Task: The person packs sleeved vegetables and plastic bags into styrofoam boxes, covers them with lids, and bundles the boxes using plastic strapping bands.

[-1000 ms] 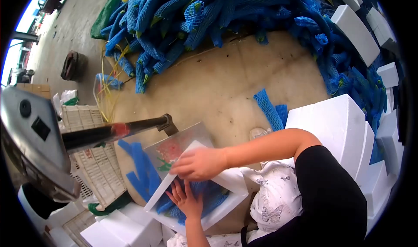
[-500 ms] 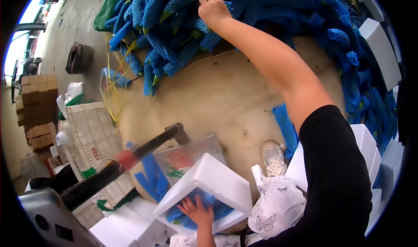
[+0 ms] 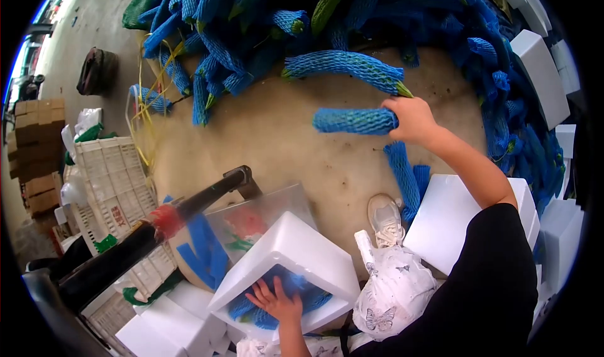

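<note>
From my end, I see my right hand (image 3: 414,118), right of centre in the frame, with its grip closed around one end of a blue-netted vegetable (image 3: 352,121). A second netted vegetable (image 3: 343,64) lies just above, its green tip at my fingers; I can't tell whether they hold it too. At lower centre, my left hand (image 3: 277,303) is open, fingers spread over netted pieces (image 3: 313,297) inside the white foam box (image 3: 318,247).

Person: blk short slv (image 3: 487,256), ends nr elbow; wht legwear (image 3: 393,294) w/ dk gry butterfly prints; off-wht shoe (image 3: 385,218) w/ pale laces.
</note>
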A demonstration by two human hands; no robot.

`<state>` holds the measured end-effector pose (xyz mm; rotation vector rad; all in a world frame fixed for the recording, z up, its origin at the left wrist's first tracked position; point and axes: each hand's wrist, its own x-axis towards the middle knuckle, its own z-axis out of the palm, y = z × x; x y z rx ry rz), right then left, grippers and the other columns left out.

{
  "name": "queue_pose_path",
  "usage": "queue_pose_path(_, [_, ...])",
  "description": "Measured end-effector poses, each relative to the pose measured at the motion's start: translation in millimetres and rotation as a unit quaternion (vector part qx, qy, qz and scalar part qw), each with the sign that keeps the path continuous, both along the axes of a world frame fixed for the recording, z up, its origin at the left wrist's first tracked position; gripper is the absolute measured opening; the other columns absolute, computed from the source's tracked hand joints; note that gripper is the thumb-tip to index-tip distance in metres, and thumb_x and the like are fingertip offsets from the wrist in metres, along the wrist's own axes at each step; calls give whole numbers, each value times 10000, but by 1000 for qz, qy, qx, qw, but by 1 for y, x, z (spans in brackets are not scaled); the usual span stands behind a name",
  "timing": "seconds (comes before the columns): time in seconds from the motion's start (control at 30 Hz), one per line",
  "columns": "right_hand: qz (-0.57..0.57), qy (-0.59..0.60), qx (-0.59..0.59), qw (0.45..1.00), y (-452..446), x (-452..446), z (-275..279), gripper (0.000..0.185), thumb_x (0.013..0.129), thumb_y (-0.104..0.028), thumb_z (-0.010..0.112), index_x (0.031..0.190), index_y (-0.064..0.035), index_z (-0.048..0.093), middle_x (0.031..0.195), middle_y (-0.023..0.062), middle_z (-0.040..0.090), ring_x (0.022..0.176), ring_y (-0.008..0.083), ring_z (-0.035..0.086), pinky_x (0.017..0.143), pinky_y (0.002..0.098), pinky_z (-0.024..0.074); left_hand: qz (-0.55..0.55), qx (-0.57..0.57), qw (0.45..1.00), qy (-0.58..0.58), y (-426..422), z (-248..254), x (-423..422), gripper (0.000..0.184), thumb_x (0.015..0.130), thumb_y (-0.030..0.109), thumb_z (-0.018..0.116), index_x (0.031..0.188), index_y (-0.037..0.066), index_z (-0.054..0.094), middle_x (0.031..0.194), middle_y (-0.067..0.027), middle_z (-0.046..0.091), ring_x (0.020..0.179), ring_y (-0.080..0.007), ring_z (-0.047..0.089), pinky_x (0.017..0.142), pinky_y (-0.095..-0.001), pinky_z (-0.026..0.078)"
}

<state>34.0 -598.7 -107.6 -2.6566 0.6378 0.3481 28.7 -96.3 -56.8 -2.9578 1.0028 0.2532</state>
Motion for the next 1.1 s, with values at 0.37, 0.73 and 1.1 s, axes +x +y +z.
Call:
queue_pose_path(0.37, [-11,-1,-118,993,35,41,-87,627,550,-362,731,1125,-124,659,1291,186,450,1241,317,389,966,488,390,5,-4,1000,-26,-4,-4,-2,694,685,302,610,1320,89,428,1467,-244,270,1350,-451,243,1096,-640,83])
queue_pose_path(0.73, [-196,44,259,945,98,-48,-42,768,539,-448,746,1210,-95,622,1204,211,519,1150,346,499,976,373,406,-15,-68,997,-22,-8,-5,9,852,664,395,687,1420,172,364,1504,-189,242,1392,-379,198,1114,-586,45])
queue_pose_path(1.1, [461,-163,23,872,270,-17,196,516,534,-375,781,1004,-172,715,1270,209,466,1162,374,447,929,480,386,330,-521,769,-167,125,117,-39,268,865,-11,511,1132,-14,524,1316,-155,432,1233,-272,436,1063,-397,343])
